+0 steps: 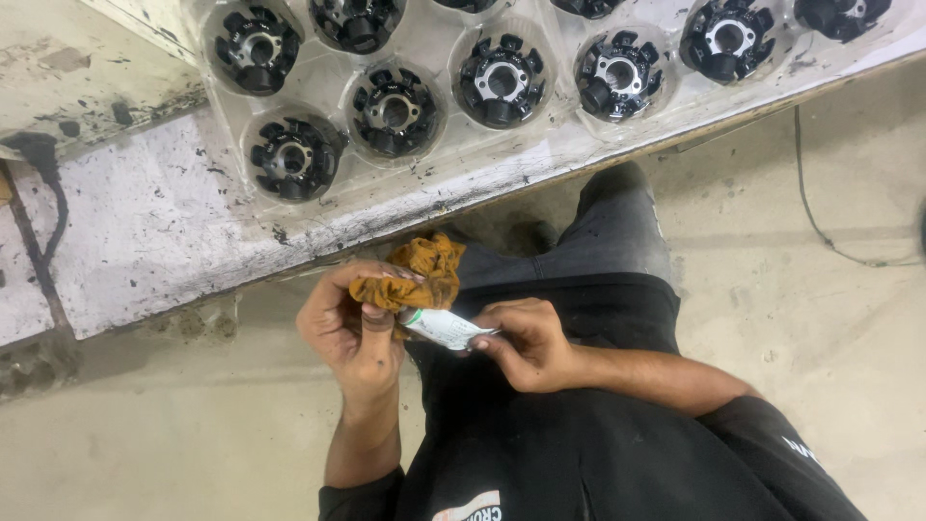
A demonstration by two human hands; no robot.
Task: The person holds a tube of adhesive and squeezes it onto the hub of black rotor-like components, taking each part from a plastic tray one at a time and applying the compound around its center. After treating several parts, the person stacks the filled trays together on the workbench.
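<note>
Centre frame, the left hand [352, 323] is curled around a crumpled mustard-brown rag [415, 275], the cloth bunched over its fingers, while the right hand [526, 340] pinches the tail end of a small white tube [446, 328] with a green band. The tube lies nearly level, long axis running left to right, its nose end tucked under the rag at the left hand. Across the top of the frame, a clear plastic tray [540, 145] sits on the stained white table [154, 222], round pockets each holding a black toothed stator [394, 111] with a metal hub.
</note>
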